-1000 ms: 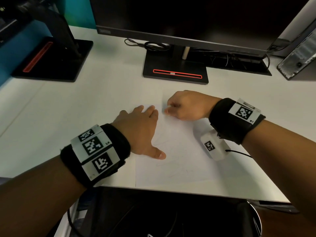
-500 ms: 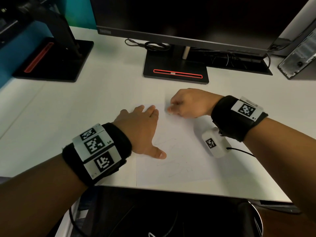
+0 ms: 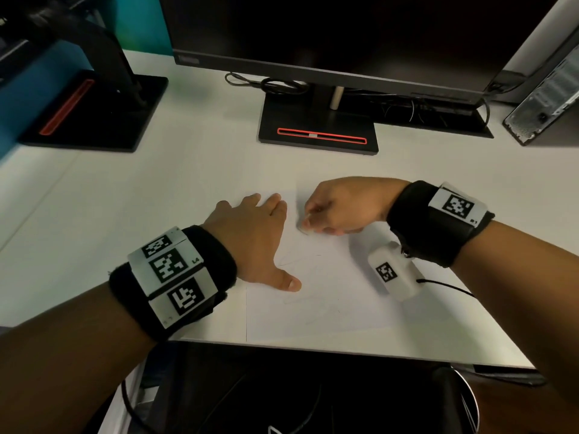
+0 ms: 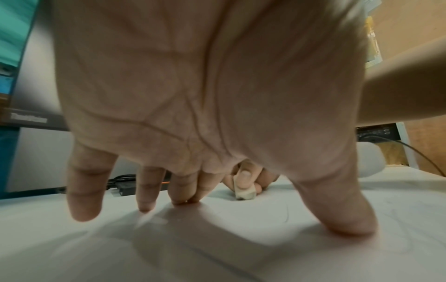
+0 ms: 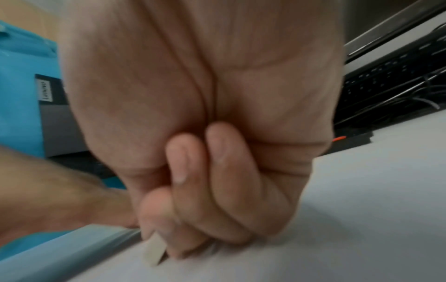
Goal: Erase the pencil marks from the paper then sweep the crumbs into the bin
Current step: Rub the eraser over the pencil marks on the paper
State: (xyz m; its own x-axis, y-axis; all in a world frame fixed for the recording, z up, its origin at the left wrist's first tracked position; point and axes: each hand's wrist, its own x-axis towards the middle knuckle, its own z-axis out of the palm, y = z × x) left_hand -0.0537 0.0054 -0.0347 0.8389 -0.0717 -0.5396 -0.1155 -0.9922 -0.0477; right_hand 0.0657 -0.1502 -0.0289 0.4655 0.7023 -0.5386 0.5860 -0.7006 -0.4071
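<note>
Office workstation: a white surface carries a big dark monitor at 12 o'clock on a black stand w/ a red-lined slot in its base, and a 2nd monitor stand w/ the same red slot sits at 10 o'clock. Loose cables trail behind the base, a grey perforated PC case stands at 2 o'clock, and a teal partition wall backs the setup.

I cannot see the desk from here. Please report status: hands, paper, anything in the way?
Left hand flat, pressing paper. Right hand pinching eraser on paper. Faint marks remain. Nothing in the way.
</note>
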